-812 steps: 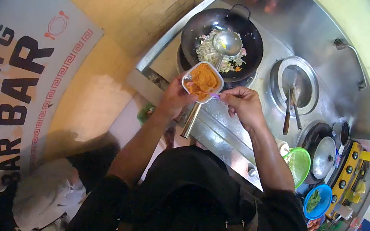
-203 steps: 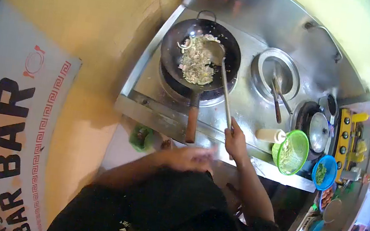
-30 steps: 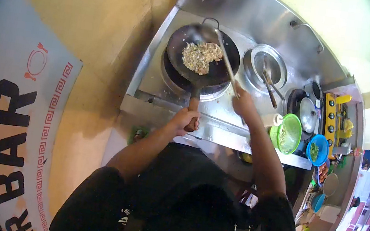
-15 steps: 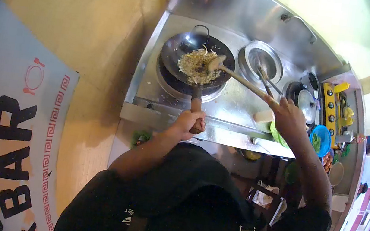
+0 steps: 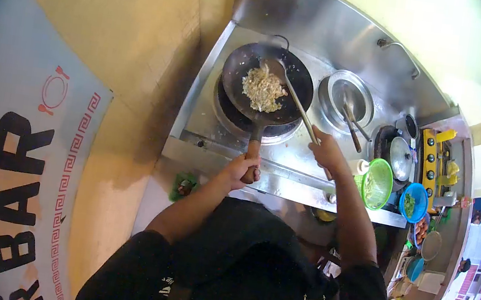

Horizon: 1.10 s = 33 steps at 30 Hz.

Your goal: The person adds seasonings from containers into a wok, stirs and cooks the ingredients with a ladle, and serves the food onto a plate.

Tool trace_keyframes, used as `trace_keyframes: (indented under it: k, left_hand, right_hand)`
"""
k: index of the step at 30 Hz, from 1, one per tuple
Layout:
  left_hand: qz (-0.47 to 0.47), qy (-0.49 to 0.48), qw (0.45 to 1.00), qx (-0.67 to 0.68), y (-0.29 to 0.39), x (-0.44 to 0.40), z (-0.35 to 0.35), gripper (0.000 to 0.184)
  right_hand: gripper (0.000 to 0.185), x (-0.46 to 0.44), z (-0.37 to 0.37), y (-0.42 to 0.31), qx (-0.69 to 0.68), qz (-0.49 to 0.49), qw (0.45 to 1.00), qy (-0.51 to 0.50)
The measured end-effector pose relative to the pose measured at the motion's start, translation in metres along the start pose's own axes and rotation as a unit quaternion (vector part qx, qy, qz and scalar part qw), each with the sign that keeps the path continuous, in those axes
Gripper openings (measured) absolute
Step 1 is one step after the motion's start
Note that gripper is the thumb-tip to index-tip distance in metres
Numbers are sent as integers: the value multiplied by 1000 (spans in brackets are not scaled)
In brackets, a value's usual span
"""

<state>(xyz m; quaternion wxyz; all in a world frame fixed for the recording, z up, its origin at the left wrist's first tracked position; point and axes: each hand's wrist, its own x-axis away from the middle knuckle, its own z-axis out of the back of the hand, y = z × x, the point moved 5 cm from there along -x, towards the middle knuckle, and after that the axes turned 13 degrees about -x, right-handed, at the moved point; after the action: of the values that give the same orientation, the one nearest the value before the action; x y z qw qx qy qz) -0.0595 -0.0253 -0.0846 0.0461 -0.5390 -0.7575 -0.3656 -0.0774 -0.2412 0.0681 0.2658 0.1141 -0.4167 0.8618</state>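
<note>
My left hand (image 5: 242,171) is closed around the wooden handle (image 5: 253,150) of a dark wok (image 5: 235,76) on the burner. A heap of pale, browned chopped food (image 5: 264,89) lies in the wok; I cannot make out what it is. My right hand (image 5: 329,152) grips a long-handled wok spatula (image 5: 300,108), whose blade rests at the far side of the heap, partly blurred. Right of the wok sits a round metal basin (image 5: 325,103) with a second long-handled utensil (image 5: 352,127) leaning in it.
A green basket (image 5: 379,183) and a white-capped bottle (image 5: 358,167) stand right of my right hand. Beyond are a blue bowl of greens (image 5: 414,202), a lidded pot (image 5: 400,158) and a yellow stove (image 5: 430,154). A metal backsplash (image 5: 330,22) rises behind; a lettered banner (image 5: 21,157) hangs left.
The spatula's blade has gone from the food's right side to its far side. My right hand has come down and left with the handle. My left hand keeps hold of the wok handle.
</note>
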Motion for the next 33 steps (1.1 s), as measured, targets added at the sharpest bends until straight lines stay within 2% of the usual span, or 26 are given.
trace_keyframes:
  k: [2,3,4,6,7,8,10,12,13,14,16,17,19,20,22,23,24,25,26,28,30,33]
  left_hand:
    - [2,-3,1000,-6,-6,0,2,15]
    - [13,36,999,4,-6,0,2,14]
    - [15,34,999,-2,-2,3,-1,14]
    - [26,14,997,-65,8,5,-1,13]
    - [29,13,997,-67,11,3,-1,13]
    - [26,39,993,-105,17,-1,2,12]
    - [29,66,988,-137,10,17,-7,13]
    - [26,15,998,-63,16,50,-69,11]
    - [5,3,996,-93,16,59,-87,13]
    - [8,5,996,-92,13,57,-85,13]
    - [-4,34,987,-159,17,38,-72,13]
    - [18,42,998,-52,8,19,-52,10]
    - [28,37,998,-49,12,19,-47,10]
    - [38,36,998,-42,13,19,-44,10]
    - [36,27,998,-43,13,17,-37,11]
    - [25,14,998,-50,8,10,-29,12]
    - [12,-1,998,-57,4,9,-25,12]
    - [9,-2,998,-60,6,10,-25,12]
    - [18,-3,999,-41,7,12,-26,12]
    - [28,-1,999,-22,7,8,-19,12]
    - [96,-7,994,47,-8,-1,0,13]
    - [91,-1,995,35,-4,3,-1,15]
  right_hand:
    - [57,-24,-16,3,55,211,971,100]
    - [57,-28,-24,-6,67,126,988,64]
    - [57,-17,-24,-17,64,126,988,69]
    - [59,23,-33,-34,256,112,960,-30]
    - [61,51,-30,-35,314,114,941,-56]
    - [60,84,-24,-44,344,75,933,-82]
    - [59,119,-19,-36,378,25,924,-62]
    - [70,100,-2,-8,415,78,906,-15]
    - [68,84,15,-6,372,55,925,-46]
    - [62,85,32,-24,242,40,969,-44]
    - [56,102,44,-36,137,127,982,-37]
    - [56,114,48,-44,135,124,982,-37]
    - [56,134,51,-44,64,-10,992,-107]
    - [57,139,42,-48,148,110,980,-75]
    - [66,147,24,-33,224,0,966,-132]
    - [70,137,8,-17,289,14,952,-99]
    - [70,122,-7,2,286,11,953,-101]
    - [69,97,-11,12,283,33,957,-52]
    - [69,76,-7,12,279,56,959,-1]
    - [69,54,-11,-1,240,28,970,29]
    - [68,28,-18,-12,178,52,980,74]
    - [67,-15,-39,-15,91,98,986,99]
